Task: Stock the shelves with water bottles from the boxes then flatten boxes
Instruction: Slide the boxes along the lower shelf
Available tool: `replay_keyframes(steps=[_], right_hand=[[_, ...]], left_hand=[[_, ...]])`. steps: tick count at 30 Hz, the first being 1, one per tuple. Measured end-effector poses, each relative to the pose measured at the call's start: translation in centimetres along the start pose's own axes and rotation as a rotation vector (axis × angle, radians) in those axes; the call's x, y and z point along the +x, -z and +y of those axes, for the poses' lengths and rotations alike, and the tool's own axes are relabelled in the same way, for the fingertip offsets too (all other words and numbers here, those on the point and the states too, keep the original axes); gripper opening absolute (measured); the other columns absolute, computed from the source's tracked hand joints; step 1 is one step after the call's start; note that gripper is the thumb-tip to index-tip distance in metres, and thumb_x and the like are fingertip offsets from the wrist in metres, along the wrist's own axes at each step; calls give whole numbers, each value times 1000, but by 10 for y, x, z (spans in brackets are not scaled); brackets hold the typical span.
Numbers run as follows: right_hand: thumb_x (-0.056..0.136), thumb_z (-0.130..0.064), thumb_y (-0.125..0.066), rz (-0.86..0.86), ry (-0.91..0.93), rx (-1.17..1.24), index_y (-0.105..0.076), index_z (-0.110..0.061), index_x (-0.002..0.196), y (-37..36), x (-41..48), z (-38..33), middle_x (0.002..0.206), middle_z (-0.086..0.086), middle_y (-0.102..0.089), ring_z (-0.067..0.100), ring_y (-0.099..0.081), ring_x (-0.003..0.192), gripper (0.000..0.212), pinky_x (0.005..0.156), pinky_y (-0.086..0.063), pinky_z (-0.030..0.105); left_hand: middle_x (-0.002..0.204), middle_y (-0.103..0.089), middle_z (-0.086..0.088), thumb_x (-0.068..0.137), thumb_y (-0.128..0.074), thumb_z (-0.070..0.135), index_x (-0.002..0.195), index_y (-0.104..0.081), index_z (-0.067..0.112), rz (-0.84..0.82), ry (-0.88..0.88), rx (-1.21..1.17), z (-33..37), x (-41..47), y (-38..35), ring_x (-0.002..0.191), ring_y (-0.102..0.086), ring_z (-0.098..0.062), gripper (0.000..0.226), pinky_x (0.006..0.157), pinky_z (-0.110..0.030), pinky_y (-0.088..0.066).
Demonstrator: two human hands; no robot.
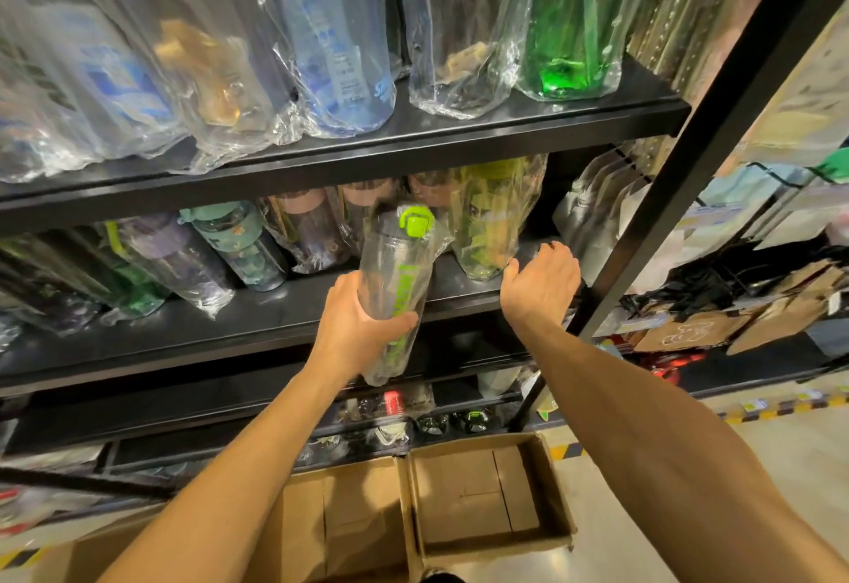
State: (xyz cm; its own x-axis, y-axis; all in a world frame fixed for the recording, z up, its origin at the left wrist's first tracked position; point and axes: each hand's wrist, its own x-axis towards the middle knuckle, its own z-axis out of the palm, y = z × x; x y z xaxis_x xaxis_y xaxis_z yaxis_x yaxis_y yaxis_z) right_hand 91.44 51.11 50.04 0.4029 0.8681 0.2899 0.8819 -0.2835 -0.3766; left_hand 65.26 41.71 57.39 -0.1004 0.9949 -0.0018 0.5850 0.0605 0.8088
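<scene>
The left hand [356,320] grips a wrapped, green-lidded bottle [397,261] round its middle, tilted at the front edge of the middle shelf [257,320]. The right hand [542,281] rests palm down on that shelf, fingers bent and holding nothing visible, thumb against a yellow-green bottle [491,215]. Risk: the loose wrap may slip in the grip, or the incoming bottle may topple the crowded row behind; count: one bottle in hand, five on the upper shelf [505,128], two open boxes [563,504] on the floor, middle row too packed to count.
</scene>
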Motion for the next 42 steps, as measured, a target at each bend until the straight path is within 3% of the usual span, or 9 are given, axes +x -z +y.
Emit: replay_keyframes(steps=[3, 8, 18, 24, 27, 32, 36, 40, 42], right_hand=[[98, -41, -59, 14, 33, 18, -54, 4, 137, -8, 0, 3, 142, 22, -54, 39, -46, 137, 60, 121, -31, 52], [98, -41, -61, 71, 61, 16, -51, 8, 140, -22, -1, 10, 146, 27, -52, 42, -44, 141, 65, 122, -28, 54], [98, -44, -57, 200, 99, -34, -57, 5, 131, -26, -5, 11, 139, 25, -58, 41, -51, 135, 59, 118, -35, 52], [98, -42, -53, 190, 149, -42, -58, 5, 134, -30, -7, 15, 142, 24, -57, 41, -49, 138, 60, 118, -34, 52], [99, -43, -50, 173, 157, -46, -57, 4, 136, -31, -5, 16, 144, 24, -56, 40, -48, 139, 60, 118, -33, 51], [101, -43, -49, 167, 160, -71, -57, 4, 136, -28, -5, 16, 143, 24, -56, 40, -48, 139, 59, 118, -34, 51], [100, -43, -51, 151, 159, -51, -57, 5, 134, -25, -6, 15, 141, 24, -57, 41, -50, 137, 59, 116, -36, 51], [100, -43, -51, 111, 163, -62, -57, 5, 134, -20, -7, 14, 141, 25, -57, 42, -51, 136, 59, 116, -36, 52], [100, -43, -49, 66, 166, -65, -55, 7, 136, -15, -5, 14, 143, 26, -55, 42, -49, 138, 61, 118, -35, 52]], left_hand=[[119, -58, 5, 66, -87, 54, 108, -51, 46, 81, -11, -146, 9, 8, -13, 112, -60, -16, 56, 94, -46, -55], [125, -61, 2, 69, -93, 45, 124, -51, 36, 218, 14, -333, 19, 21, -31, 114, -64, -11, 70, 99, -38, -55], [109, -51, 2, 72, -90, 51, 106, -50, 19, 297, 137, -33, 29, 56, -52, 99, -58, -20, 62, 81, -36, -51], [102, -51, -2, 74, -86, 58, 90, -45, 17, 315, 179, 102, 37, 68, -56, 102, -59, -27, 61, 83, -46, -55], [94, -50, -4, 74, -85, 61, 74, -37, 22, 317, 178, 109, 41, 71, -59, 98, -60, -31, 61, 71, -41, -48], [95, -46, -2, 77, -85, 58, 74, -34, 25, 317, 195, 96, 46, 70, -64, 99, -55, -30, 60, 77, -42, -47], [93, -58, -13, 76, -85, 61, 70, -37, 18, 300, 231, 109, 47, 75, -63, 97, -62, -35, 64, 64, -38, -42], [81, -45, -1, 76, -87, 56, 68, -36, 18, 291, 243, 116, 56, 69, -58, 95, -62, -32, 65, 61, -36, -38], [82, -50, -5, 73, -89, 58, 67, -35, 18, 266, 250, 113, 59, 67, -56, 96, -66, -37, 67, 53, -32, -36]])
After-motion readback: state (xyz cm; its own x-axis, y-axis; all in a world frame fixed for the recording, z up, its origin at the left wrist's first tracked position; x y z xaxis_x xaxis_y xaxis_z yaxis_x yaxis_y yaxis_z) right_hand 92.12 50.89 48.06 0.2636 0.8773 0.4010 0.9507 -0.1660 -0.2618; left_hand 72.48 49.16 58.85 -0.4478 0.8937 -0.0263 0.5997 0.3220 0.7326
